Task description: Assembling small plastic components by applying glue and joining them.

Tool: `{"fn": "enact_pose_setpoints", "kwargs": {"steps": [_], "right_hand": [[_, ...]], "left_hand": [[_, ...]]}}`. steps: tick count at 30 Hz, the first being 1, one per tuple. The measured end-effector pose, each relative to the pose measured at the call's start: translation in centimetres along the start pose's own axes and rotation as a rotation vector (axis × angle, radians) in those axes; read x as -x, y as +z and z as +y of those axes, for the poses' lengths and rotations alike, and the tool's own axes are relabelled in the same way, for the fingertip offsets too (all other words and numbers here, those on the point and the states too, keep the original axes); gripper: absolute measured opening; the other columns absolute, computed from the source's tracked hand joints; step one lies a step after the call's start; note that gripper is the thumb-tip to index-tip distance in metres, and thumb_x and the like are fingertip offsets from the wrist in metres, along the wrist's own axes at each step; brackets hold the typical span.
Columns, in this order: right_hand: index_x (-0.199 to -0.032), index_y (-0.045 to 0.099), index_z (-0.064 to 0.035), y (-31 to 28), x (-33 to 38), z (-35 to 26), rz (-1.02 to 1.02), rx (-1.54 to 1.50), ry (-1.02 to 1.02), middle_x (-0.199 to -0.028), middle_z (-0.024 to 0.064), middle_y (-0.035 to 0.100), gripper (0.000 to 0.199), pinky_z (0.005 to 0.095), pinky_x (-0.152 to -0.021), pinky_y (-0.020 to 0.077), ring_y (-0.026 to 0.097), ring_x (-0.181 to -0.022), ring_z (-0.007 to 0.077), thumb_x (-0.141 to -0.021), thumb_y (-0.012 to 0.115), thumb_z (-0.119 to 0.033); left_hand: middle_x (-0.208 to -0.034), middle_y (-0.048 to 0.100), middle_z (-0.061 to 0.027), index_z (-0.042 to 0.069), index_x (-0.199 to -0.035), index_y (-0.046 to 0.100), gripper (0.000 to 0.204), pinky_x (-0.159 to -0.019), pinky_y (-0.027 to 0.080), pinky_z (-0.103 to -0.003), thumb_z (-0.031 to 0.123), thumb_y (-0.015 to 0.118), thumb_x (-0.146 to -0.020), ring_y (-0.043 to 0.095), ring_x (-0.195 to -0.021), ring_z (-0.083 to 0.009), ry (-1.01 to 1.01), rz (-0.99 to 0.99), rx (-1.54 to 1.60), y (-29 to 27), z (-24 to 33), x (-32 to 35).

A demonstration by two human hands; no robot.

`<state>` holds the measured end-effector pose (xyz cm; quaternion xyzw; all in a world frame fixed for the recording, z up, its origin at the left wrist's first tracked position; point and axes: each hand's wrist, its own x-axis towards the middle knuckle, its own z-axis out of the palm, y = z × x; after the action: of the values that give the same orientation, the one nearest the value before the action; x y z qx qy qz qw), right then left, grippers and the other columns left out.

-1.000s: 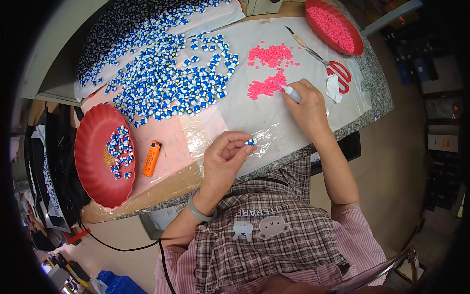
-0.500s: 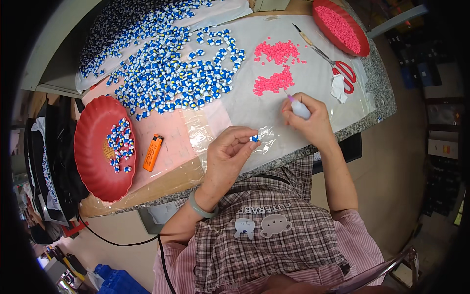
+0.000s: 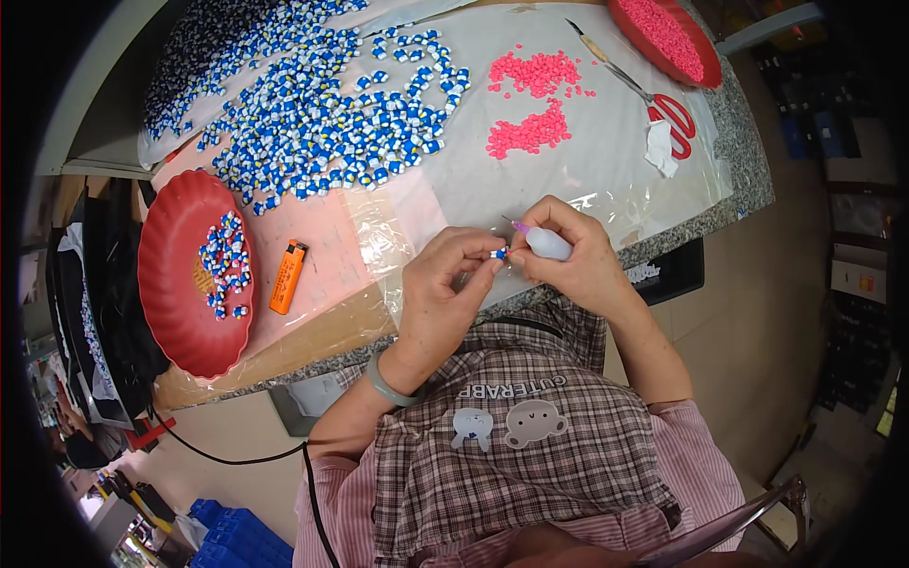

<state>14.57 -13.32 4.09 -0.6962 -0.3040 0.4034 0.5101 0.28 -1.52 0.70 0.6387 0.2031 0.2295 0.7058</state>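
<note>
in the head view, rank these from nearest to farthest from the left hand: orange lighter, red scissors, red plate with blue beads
From the left hand:
1. orange lighter, just to its left on the table.
2. red plate with blue beads, farther left, at the table's edge.
3. red scissors, far up on the right.

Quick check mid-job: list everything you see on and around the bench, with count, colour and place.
Small blue-and-white beads: many, spread over the clear plastic sheet, upper left.
Pink beads: two loose heaps, sheet centre.
Scalloped red plastic plate: one, bench left, holding some blue-and-white beads.
Second red plate: one, top right, filled with pink beads.
Orange lighter: one, beside the left plate.
Red-handled scissors: one, right of the pink heaps.
Clear plastic sheet: covers the bench.
Black cable: one, below the bench edge.
Left hand: pinches one blue-and-white bead.
Right hand: holds a small white squeeze bottle, pink tip at the bead.
</note>
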Motion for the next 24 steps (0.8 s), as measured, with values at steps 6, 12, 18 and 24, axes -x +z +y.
{"fn": "enact_pose_setpoints", "kwargs": {"steps": [6, 12, 18, 24], "right_hand": [[-0.094, 0.055, -0.0038, -0.1, -0.3, -0.2, -0.026, -0.010, 0.040, -0.082, 0.0007, 0.062, 0.022, 0.0212, -0.058, 0.0488, 0.057, -0.067, 0.0057, -0.080, 0.072, -0.001], [-0.096, 0.056, -0.0043, 0.0, -0.5, -0.5, -0.032, 0.023, 0.079, -0.080, -0.0002, 0.060, 0.025, 0.0214, -0.056, 0.0485, 0.057, -0.065, 0.0056, -0.080, 0.074, -0.003], [-0.099, 0.057, -0.0060, 0.2, -0.7, 1.0, 0.087, 0.246, -0.220, -0.079, -0.0015, 0.058, 0.027, 0.0200, -0.054, 0.0433, 0.054, -0.063, 0.0046, -0.079, 0.076, -0.006], [-0.098, 0.058, -0.0052, 0.4, -0.6, 0.0, 0.106, -0.146, -0.029, -0.074, -0.0019, 0.056, 0.021, 0.0195, -0.052, 0.0388, 0.049, -0.058, 0.0038, -0.083, 0.072, -0.009]], "left_hand": [[-0.107, 0.061, -0.0102, -0.003, -0.103, 0.066, 0.019, -0.081, 0.054, -0.024, -0.010, 0.063, -0.086, 0.063, -0.095, -0.0147, 0.032, -0.072, -0.114, -0.1, 0.1, 0.0], [-0.106, 0.062, -0.0106, -0.002, -0.103, 0.067, 0.020, -0.078, 0.055, -0.025, -0.009, 0.065, -0.084, 0.065, -0.093, -0.0147, 0.197, -0.069, -0.403, -0.2, 0.2, 0.3], [-0.106, 0.063, -0.0096, -0.005, -0.103, 0.065, 0.017, -0.081, 0.056, -0.027, -0.008, 0.064, -0.086, 0.066, -0.095, -0.0171, -0.029, -0.045, -0.011, -0.5, 0.0, 0.1], [-0.103, 0.065, -0.0068, -0.005, -0.112, 0.060, 0.021, -0.077, 0.052, -0.026, 0.005, 0.056, -0.094, 0.063, -0.092, -0.0126, -0.341, -0.039, 0.546, -1.4, 2.3, -1.7]]}}
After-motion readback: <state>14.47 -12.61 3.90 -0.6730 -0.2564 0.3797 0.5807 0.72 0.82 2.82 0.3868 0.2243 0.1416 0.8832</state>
